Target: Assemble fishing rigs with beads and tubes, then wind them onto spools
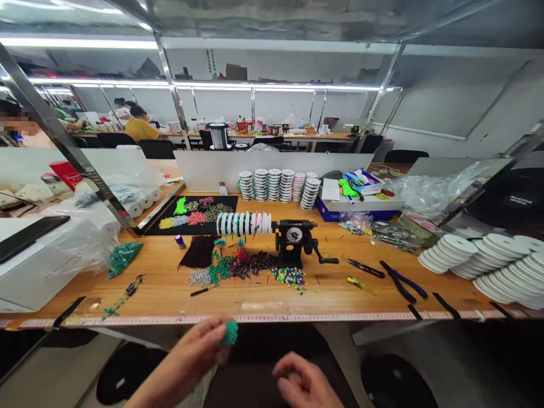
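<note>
Both of my hands are low, below the near edge of the wooden workbench (pixel 255 294). My left hand (pixel 199 345) is closed in a pinch on a small green bunch of beads (pixel 230 333). My right hand (pixel 304 382) is curled closed beside it; what it holds, if anything, is hidden. On the bench ahead stands a black hand-crank winder (pixel 295 241) with a row of white spools (pixel 244 223) on its shaft. In front of it lie piles of green, red and black tube beads (pixel 242 263) and a small heap of coloured round beads (pixel 289 277).
A black mat (pixel 191 215) holds sorted bead piles. Stacks of white spools (pixel 276 184) stand behind, more (pixel 488 260) at right. Pliers (pixel 403 280) and cutters (pixel 365 268) lie right of the winder. A tape measure (pixel 272 318) runs along the front edge. People sit at far left.
</note>
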Available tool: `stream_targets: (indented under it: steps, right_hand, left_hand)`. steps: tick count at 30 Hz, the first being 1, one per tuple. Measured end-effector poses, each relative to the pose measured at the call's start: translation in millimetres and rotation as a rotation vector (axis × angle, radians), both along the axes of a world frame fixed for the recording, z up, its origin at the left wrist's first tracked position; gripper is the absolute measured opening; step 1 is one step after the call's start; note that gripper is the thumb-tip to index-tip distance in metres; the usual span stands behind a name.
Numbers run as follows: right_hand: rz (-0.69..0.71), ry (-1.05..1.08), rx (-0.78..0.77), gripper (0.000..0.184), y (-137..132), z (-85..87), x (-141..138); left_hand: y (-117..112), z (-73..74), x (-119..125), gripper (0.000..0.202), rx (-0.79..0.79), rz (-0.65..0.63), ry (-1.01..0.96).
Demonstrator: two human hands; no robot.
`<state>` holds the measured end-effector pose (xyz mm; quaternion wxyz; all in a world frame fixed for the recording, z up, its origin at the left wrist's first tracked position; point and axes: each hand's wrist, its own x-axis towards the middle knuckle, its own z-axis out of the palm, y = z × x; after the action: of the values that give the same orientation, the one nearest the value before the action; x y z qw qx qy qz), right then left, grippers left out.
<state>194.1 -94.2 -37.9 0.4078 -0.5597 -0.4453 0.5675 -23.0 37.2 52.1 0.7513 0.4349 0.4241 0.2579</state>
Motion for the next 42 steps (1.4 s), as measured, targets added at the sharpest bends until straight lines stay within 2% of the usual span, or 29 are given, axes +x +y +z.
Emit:
stream_targets:
  steps: [2,4,6,9,11,13,15,18,20,23,26,27,29,31,32,34,36,39,40,42]
  right_hand:
    - [0.113,-0.093,0.113,0.027,1,11.7,-5]
    - [0.161,-0.216,0.227,0.022,-2,21.6,-10]
    - [0.133,-0.274,0.281,0.037,-9,26.5,-13]
    - [-0.016,-0.167,0.245,0.053,-21,25.5,-13]
    - [-0.116,-0.072,0.232,0.055,-29,22.1,-12]
    - [-0.154,-0.035,0.256,0.056,-35,17.7,-11]
    - [-0.160,-0.049,0.289,0.057,-40,12.4,-12]
    - [-0.196,-0.169,0.348,0.059,-46,4.1,-18]
    - [-0.234,-0.260,0.366,0.059,-52,-0.4,-23]
    - [-0.284,-0.304,0.361,0.054,-58,-7.0,-32]
    - [-0.318,-0.333,0.494,0.050,-60,-14.4,-30]
    - [-0.290,-0.374,0.581,0.050,-59,-15.6,-25]
    - [-0.174,-0.515,0.775,0.046,-56,-13.2,-10]
    - [-0.043,-0.690,0.916,0.035,-51,-3.6,8]
    - [0.001,-0.761,0.957,0.030,-48,2.9,15]
    - [0.026,-0.839,1.001,0.025,-41,15.7,22]
    - [-0.013,-0.817,0.992,0.021,-34,23.4,17]
    - [-0.167,-0.654,0.861,0.012,-26,21.3,-3]
    - [-0.222,-0.564,0.783,0.013,-25,17.8,-10]
    - [-0.321,-0.330,0.600,0.030,-24,9.6,-22]
  left_hand:
    - [-32,-8.4,17,0.039,-0.167,-0.094,-0.068]
    - [-51,-15.6,31,0.034,-0.236,-0.113,-0.132]
    - [-61,-22.6,42,0.036,-0.289,-0.096,-0.215]
    - [-75,-33.0,53,0.041,-0.349,-0.076,-0.314]
    - [-85,-40.5,59,0.037,-0.317,-0.062,-0.320]
    - [-95,-48.9,64,0.028,-0.244,-0.047,-0.280]
    - [-103,-57.2,69,0.025,-0.192,-0.043,-0.232]
    - [-109,-64.5,72,0.035,-0.118,-0.056,-0.166]
    - [-110,-62.6,71,0.039,-0.046,-0.053,-0.101]
    - [-112,-49.7,69,0.035,0.091,-0.059,-0.016]
    - [-117,-32.5,71,0.029,0.132,-0.041,-0.054]
    - [-119,-28.0,73,0.029,0.068,-0.031,-0.100]
    - [-125,-23.1,77,0.028,-0.170,-0.024,-0.228]
    - [-129,-23.5,79,0.030,-0.404,-0.019,-0.348]
    - [-130,-25.1,79,0.031,-0.473,-0.014,-0.381]
    - [-129,-29.0,77,0.032,-0.506,0.034,-0.394]
    - [-123,-32.2,74,0.033,-0.436,0.082,-0.341]
    - [-114,-35.1,71,0.034,-0.156,0.173,-0.197]
    - [-112,-36.2,70,0.035,-0.044,0.201,-0.138]
    - [-110,-38.9,69,0.036,0.159,0.231,-0.038]
